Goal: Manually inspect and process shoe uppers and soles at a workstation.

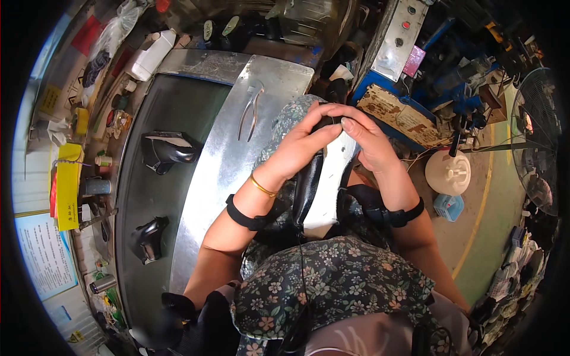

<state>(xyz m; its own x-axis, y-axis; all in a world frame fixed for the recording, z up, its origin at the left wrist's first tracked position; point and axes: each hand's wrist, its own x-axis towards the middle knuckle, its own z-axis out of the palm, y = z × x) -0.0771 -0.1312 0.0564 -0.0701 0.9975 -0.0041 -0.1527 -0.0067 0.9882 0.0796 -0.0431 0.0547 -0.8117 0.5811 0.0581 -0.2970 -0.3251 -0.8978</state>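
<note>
A black shoe (330, 184) lies over my lap with its white underside facing up. My left hand (304, 139) is closed round its far end, the thumb reaching across the edge. From the other side my right hand (373, 139) wraps the same end, and its thumb presses near the left thumb. The hands cover most of that far tip. Left of them, a pair of pliers (250, 113) rests on a shiny metal ledge (217, 148). Beneath the shoe is a dark flowered apron (332, 267).
Two more black shoes, one upper (169, 151) and one lower (148, 239), sit on a dark belt (172, 202) to the left. A control panel (401, 38) stands far right. A cream container (448, 172), a blue basket (449, 207) and a fan (537, 139) are at right.
</note>
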